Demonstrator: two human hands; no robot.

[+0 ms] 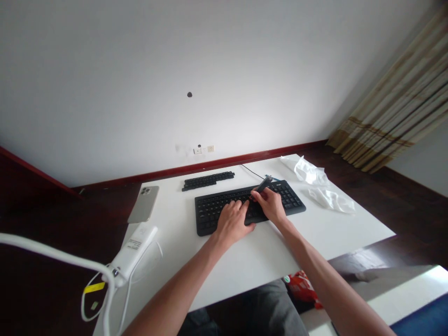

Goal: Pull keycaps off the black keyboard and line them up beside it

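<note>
A black keyboard [290, 198] lies across the middle of a white table [266, 252]. My left hand [233, 221] rests flat on its keys near the front edge, fingers stretched out. My right hand [271, 203] is closed round a dark pen-like tool [263, 185], whose tip points down at the keys just beside my left fingers. The tool's far end sticks up toward the keyboard's back edge.
A strip of loose black keycaps [208, 180] lies behind the keyboard. A phone [143, 204] lies face down at the left, with a white power adapter [135, 249] and cables near it. Crumpled clear plastic bags [320, 184] sit at the right. A thin black cable [252, 171] runs off the back.
</note>
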